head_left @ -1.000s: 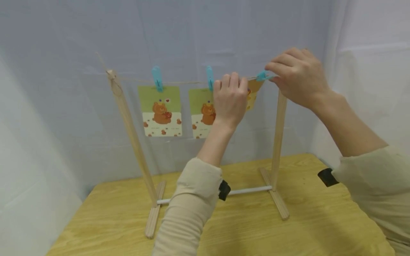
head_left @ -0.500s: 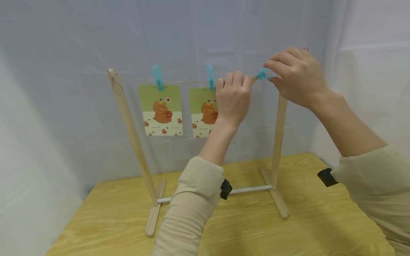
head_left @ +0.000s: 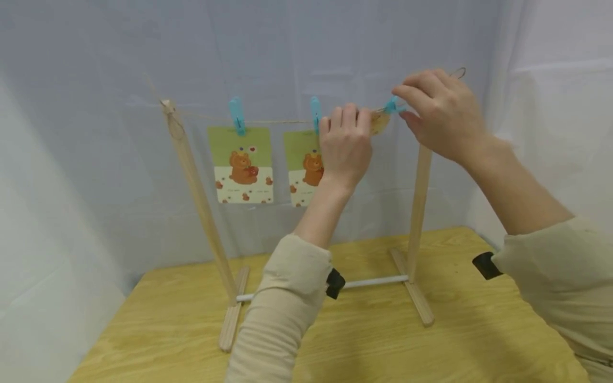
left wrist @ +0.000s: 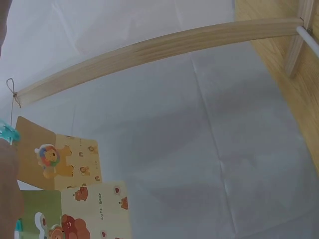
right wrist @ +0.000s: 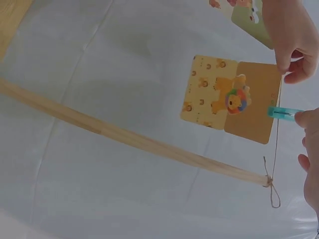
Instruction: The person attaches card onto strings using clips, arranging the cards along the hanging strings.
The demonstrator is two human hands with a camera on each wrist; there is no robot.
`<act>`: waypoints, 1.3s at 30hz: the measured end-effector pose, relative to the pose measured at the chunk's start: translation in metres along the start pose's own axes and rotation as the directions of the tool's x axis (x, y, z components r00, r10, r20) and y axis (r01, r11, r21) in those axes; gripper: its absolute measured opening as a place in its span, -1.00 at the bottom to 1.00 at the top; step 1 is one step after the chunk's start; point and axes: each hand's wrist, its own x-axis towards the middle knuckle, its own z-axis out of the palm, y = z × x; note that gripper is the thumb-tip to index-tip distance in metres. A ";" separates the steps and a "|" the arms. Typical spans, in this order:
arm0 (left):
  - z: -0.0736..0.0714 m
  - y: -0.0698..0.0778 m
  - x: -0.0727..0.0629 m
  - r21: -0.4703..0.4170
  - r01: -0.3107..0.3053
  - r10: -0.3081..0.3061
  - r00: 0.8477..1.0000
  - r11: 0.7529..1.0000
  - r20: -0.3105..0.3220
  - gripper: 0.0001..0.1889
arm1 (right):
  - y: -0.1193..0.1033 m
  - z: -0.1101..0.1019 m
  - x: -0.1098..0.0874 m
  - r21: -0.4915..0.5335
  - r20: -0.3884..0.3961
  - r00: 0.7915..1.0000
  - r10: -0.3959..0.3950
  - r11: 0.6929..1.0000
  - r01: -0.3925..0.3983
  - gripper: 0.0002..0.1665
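Observation:
My right hand [head_left: 442, 114] pinches a blue clothespin [right wrist: 284, 113] between thumb and fingers. The peg's jaws sit over the string [right wrist: 277, 142] and the top edge of a tan-and-yellow lion card [right wrist: 209, 94]. My left hand [head_left: 346, 146] pinches that card's upper corner at the string, seen in the right wrist view. Left of it, two green-and-cream bear cards [head_left: 244, 183] [head_left: 301, 151] hang from the line by blue clothespins [head_left: 237, 114] [head_left: 315, 109]. The left hand covers part of the nearer bear card and most of the lion card in the head view.
The string is tied between two wooden posts [head_left: 198, 207] [head_left: 419, 213] with flat wooden feet. A white rod [head_left: 375, 282] joins them low down, above a wooden table [head_left: 383, 340]. White sheeting [head_left: 119, 175] stands behind and at the sides.
The lion card has swung: its hanging face showed right of the left hand, dropped almost from view, and now shows as a small tilted part. The clothespin's handles have tilted slightly; both hands barely moved.

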 end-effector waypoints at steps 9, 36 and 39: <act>-0.007 -0.005 -0.005 -0.025 -0.029 0.029 1.000 0.999 0.003 -0.71 | -0.001 0.009 -0.009 0.025 -0.026 1.000 -0.010 1.000 0.011 -0.67; -0.026 -0.039 -0.031 -0.092 -0.081 0.082 0.997 0.992 0.009 -0.72 | -0.010 0.024 -0.044 -0.067 -0.168 0.980 0.111 0.990 -0.124 -0.53; -0.029 -0.049 -0.039 -0.134 -0.062 0.061 0.998 0.989 -0.006 -0.71 | -0.011 0.022 -0.050 -0.070 -0.162 0.980 0.118 0.989 -0.130 -0.46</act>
